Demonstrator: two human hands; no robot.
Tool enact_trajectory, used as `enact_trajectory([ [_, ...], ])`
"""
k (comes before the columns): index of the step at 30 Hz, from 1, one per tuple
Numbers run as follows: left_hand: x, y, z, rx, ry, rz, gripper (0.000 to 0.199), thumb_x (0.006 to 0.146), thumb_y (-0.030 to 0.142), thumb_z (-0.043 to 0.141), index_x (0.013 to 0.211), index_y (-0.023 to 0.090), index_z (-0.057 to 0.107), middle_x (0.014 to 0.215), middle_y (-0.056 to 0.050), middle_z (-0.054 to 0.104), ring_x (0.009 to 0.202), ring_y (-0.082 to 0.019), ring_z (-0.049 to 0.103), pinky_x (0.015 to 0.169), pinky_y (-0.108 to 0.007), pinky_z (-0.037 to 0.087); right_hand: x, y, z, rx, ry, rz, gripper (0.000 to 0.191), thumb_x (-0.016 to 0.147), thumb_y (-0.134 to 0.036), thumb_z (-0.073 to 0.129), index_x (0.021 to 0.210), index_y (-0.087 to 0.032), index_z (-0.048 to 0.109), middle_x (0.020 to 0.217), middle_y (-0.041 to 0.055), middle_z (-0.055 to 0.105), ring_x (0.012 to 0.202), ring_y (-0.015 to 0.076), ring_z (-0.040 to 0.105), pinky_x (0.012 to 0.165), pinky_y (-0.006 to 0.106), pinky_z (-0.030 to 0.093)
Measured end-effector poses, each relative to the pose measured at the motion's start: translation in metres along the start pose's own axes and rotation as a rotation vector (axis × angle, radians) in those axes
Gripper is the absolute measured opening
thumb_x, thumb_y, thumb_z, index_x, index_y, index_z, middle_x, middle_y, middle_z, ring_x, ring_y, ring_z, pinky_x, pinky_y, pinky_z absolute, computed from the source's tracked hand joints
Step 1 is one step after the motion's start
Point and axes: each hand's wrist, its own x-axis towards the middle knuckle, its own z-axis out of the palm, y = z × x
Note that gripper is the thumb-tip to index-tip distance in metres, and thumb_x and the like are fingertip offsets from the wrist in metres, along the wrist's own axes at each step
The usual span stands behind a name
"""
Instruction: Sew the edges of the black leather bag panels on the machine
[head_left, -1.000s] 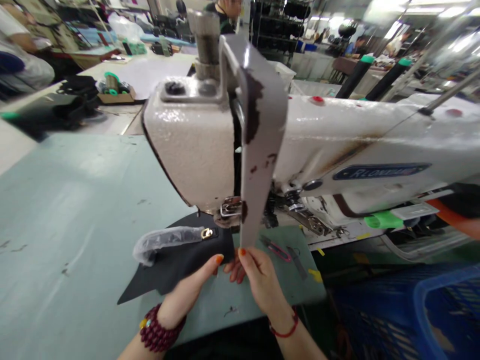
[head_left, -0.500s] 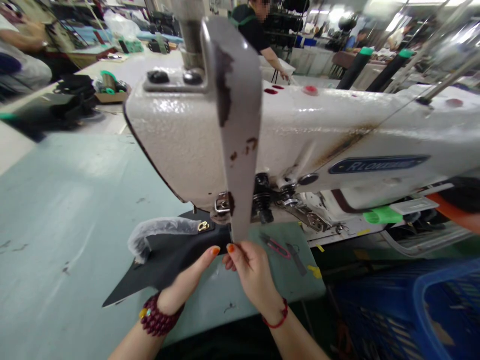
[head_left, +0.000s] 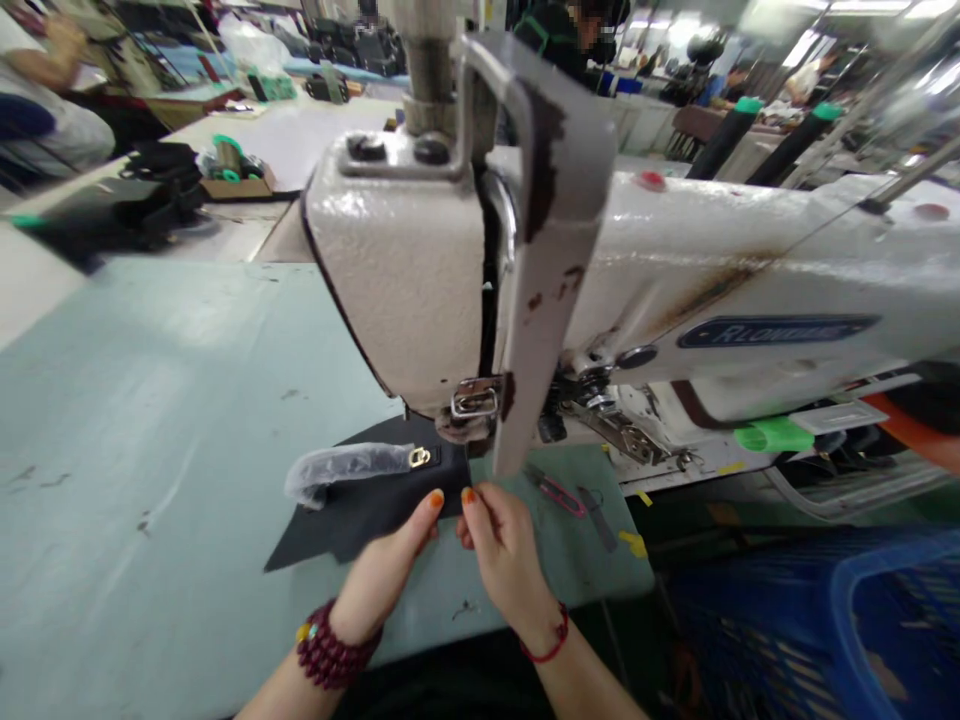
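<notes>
A dark, flat piece of material point(head_left: 367, 505) lies on the pale green table under the head of a sewing machine point(head_left: 405, 270). On it is a handle wrapped in clear plastic point(head_left: 349, 468), with a gold metal fitting point(head_left: 420, 457) at its right end. My left hand point(head_left: 390, 565) pinches the near edge of the dark piece, thumb on top. Close beside it, my right hand point(head_left: 506, 545) pinches the right corner of the same piece. The fingertips under the material are partly hidden.
Pink-handled snips point(head_left: 561, 494) and a grey strip point(head_left: 598, 520) lie right of my right hand. A blue basket point(head_left: 840, 620) stands at the lower right. Behind the machine a person point(head_left: 559, 40) leans over; another person's arm point(head_left: 45, 60) shows at the far left.
The dark piece and its wrapped handle have shifted right and turned slightly. My left hand has moved a little right with it. The view has shifted, showing more of the machine head's side.
</notes>
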Motion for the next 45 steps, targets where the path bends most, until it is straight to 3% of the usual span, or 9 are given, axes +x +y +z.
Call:
enact_trajectory([
  [3,-0.024,-0.022,0.011,-0.137,-0.054,0.163,0.062,0.087,0.073,0.047,0.051,0.022,0.045,0.050,0.001,0.043,0.050,-0.014,0.043,0.050,-0.026,0.040,0.001,0.003,-0.004,-0.036,-0.001,0.002,0.038,0.104,-0.036,0.043,0.071,-0.017,0.047,0.062,-0.0006,0.055,0.057,0.0092,0.052,0.057,0.020,0.034],
  [5,-0.041,-0.039,0.005,-0.161,0.093,0.392,0.045,0.092,0.056,0.054,0.065,0.020,0.056,0.062,-0.001,0.054,0.058,-0.016,0.052,0.055,-0.025,0.046,0.003,0.005,-0.007,-0.101,0.008,-0.022,0.040,0.104,-0.035,0.043,0.069,-0.017,0.047,0.061,-0.0006,0.054,0.057,0.0093,0.050,0.057,0.021,0.032],
  [7,-0.047,-0.052,-0.011,-0.048,0.267,0.581,0.017,0.097,0.035,0.055,0.096,0.022,0.065,0.093,-0.006,0.067,0.088,-0.020,0.066,0.078,-0.029,0.055,0.006,0.005,-0.010,-0.141,-0.006,-0.042,0.041,0.104,-0.034,0.043,0.068,-0.016,0.048,0.061,-0.0002,0.055,0.058,0.0095,0.051,0.058,0.022,0.032],
  [9,-0.036,-0.057,-0.029,0.179,0.321,0.707,0.033,0.099,0.027,0.050,0.132,0.026,0.057,0.131,-0.012,0.062,0.124,-0.026,0.059,0.105,-0.041,0.048,0.007,0.006,-0.012,-0.155,-0.029,-0.055,0.041,0.105,-0.034,0.042,0.068,-0.016,0.050,0.062,0.0001,0.056,0.059,0.0099,0.052,0.060,0.022,0.032],
  [13,0.026,-0.028,-0.047,0.567,0.159,0.894,0.069,0.100,0.041,0.049,0.160,0.022,0.021,0.164,-0.020,0.029,0.152,-0.039,0.025,0.119,-0.062,0.028,0.007,0.009,-0.015,-0.188,-0.049,-0.085,0.041,0.106,-0.034,0.042,0.071,-0.016,0.053,0.065,0.0007,0.058,0.062,0.0108,0.054,0.063,0.022,0.034],
  [17,0.074,0.025,-0.054,0.756,0.072,1.056,0.068,0.093,0.061,0.052,0.145,0.017,0.049,0.143,-0.021,0.052,0.136,-0.040,0.046,0.114,-0.062,0.034,0.009,0.013,-0.016,-0.180,-0.073,-0.065,0.041,0.105,-0.035,0.043,0.072,-0.015,0.056,0.067,0.0015,0.060,0.064,0.0110,0.055,0.063,0.022,0.034],
  [21,0.070,0.064,-0.072,0.879,-0.021,1.078,0.058,0.092,0.064,0.050,0.120,0.018,0.069,0.110,-0.015,0.065,0.102,-0.032,0.062,0.095,-0.047,0.051,0.011,0.014,-0.012,-0.090,-0.119,-0.026,0.042,0.104,-0.039,0.046,0.073,-0.014,0.060,0.069,0.0030,0.064,0.066,0.0111,0.058,0.064,0.021,0.038],
  [28,0.047,0.105,-0.089,0.879,-0.212,0.984,0.048,0.097,0.056,0.047,0.121,0.024,0.073,0.106,-0.009,0.073,0.099,-0.028,0.066,0.094,-0.038,0.051,0.013,0.004,-0.005,0.307,-0.166,0.163,0.050,0.097,-0.059,0.053,0.079,-0.013,0.064,0.070,0.0053,0.067,0.058,0.0097,0.057,0.055,0.018,0.044],
  [45,0.049,0.117,-0.093,0.815,-0.257,0.838,0.051,0.094,0.059,0.053,0.120,0.020,0.074,0.122,-0.005,0.075,0.112,-0.025,0.067,0.110,-0.036,0.042,0.020,-0.011,-0.008,0.477,-0.224,0.286,0.054,0.089,-0.063,0.062,0.074,-0.011,0.062,0.071,0.0061,0.067,0.054,0.0075,0.056,0.048,0.015,0.045],
])
